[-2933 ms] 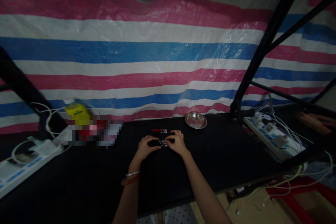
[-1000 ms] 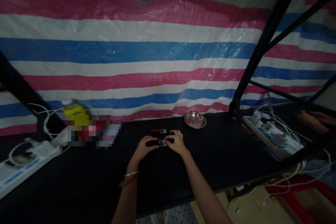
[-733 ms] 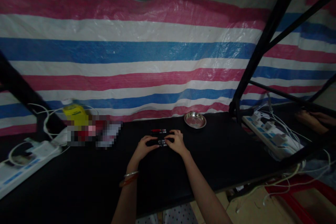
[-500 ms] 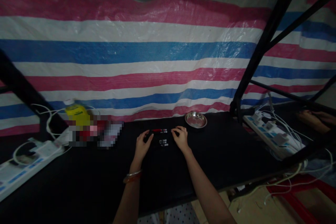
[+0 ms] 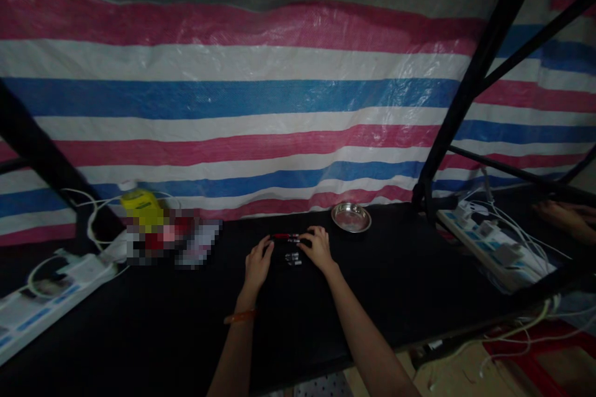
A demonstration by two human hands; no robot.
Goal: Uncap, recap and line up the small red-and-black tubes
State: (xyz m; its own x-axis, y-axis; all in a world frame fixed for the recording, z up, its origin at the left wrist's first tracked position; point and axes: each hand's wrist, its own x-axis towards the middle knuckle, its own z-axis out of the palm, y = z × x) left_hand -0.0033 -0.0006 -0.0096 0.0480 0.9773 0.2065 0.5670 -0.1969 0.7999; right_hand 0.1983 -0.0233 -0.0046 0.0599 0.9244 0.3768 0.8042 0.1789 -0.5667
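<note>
On the black tabletop [image 5: 186, 316] lie slim pen-like sticks side by side, a red one [image 5: 282, 236] with a silver end at the back. My left hand [image 5: 257, 262] has its thumb and fingertips closed around the left ends of the back sticks. At their silver right ends, my right hand [image 5: 318, 248] pinches with thumb and forefinger. Just in front are more silver ends [image 5: 293, 258], whose dark bodies blend into the table. The exact kind of these sticks is too small and dark to make out.
A round metal dish [image 5: 351, 217] stands behind my right hand. Power strips with cables lie on the left [image 5: 56, 288] and right [image 5: 493, 242]. A yellow bottle [image 5: 143, 206] sits beside blurred items. Black frame bars rise on both sides. Another person's hands [image 5: 565, 217] show far right.
My right hand has moved left and its fingers have come onto the silver ends of the back sticks. My left hand stays at their left ends. The view has shifted slightly.
</note>
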